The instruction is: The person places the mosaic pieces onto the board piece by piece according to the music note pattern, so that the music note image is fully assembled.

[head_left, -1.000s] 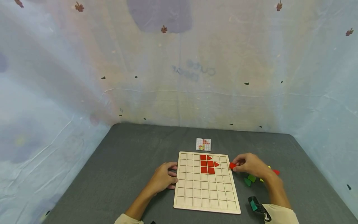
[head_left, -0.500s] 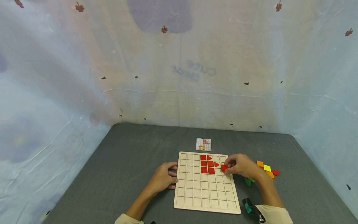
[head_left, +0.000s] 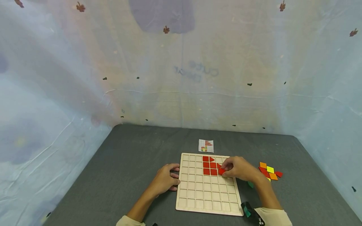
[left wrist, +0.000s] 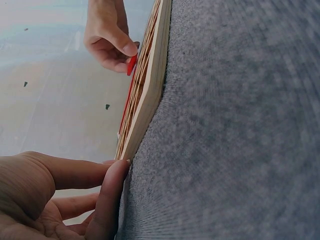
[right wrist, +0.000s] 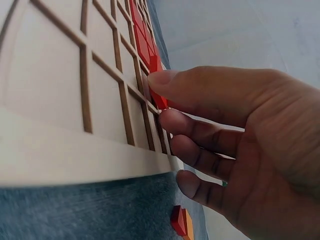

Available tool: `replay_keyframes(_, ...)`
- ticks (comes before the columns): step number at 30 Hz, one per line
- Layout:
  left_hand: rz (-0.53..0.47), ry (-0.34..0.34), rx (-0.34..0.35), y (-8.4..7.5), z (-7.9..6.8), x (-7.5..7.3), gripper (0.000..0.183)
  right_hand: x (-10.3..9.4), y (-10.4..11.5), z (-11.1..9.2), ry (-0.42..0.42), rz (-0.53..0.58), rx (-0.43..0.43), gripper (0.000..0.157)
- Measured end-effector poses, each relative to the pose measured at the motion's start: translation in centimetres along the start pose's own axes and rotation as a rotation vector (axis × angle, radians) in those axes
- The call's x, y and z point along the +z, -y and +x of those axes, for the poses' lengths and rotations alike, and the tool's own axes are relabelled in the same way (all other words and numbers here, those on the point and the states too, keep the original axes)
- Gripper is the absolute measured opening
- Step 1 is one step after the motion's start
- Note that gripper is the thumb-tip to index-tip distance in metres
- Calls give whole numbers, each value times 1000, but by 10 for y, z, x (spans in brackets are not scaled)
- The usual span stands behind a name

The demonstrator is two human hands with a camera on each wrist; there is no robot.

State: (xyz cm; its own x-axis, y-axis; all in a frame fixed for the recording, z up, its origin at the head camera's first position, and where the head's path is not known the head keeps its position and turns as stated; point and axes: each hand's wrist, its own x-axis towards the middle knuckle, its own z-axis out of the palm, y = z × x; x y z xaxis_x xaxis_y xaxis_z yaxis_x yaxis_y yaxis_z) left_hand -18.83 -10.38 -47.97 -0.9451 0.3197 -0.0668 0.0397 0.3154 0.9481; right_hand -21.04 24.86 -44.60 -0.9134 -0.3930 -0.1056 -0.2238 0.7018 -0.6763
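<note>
In the head view, my right hand [head_left: 237,168] pinches a red tile [head_left: 221,171] between thumb and fingertips, low over the wooden grid board [head_left: 207,196]. The tile is just right of a row of red squares [head_left: 210,172] set in the grid. The right wrist view shows the thumb [right wrist: 175,85] on the tilted red tile [right wrist: 159,97], right at the grid bars. My left hand [head_left: 165,178] rests at the board's left edge, thumb and fingertips against it. In the left wrist view, its thumb [left wrist: 107,195] meets the board's rim.
Right of the board lies a loose group of orange, yellow and red tiles [head_left: 270,169], with a green tile [head_left: 250,184] partly behind the right wrist. Beyond the board, a small printed pattern card [head_left: 205,146] lies on the dark grey table [head_left: 141,150]. A pale sheet [head_left: 181,78] hangs behind.
My right hand has moved left with the red tile, from beside the board's right edge to over the grid by the red squares. The left hand has stayed put.
</note>
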Motion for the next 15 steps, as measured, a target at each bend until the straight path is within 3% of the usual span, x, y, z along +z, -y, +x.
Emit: replay_keyframes(15, -7, -5, 12, 0, -2, 0, 68, -1, -2, -3, -4, 17, -10, 17)
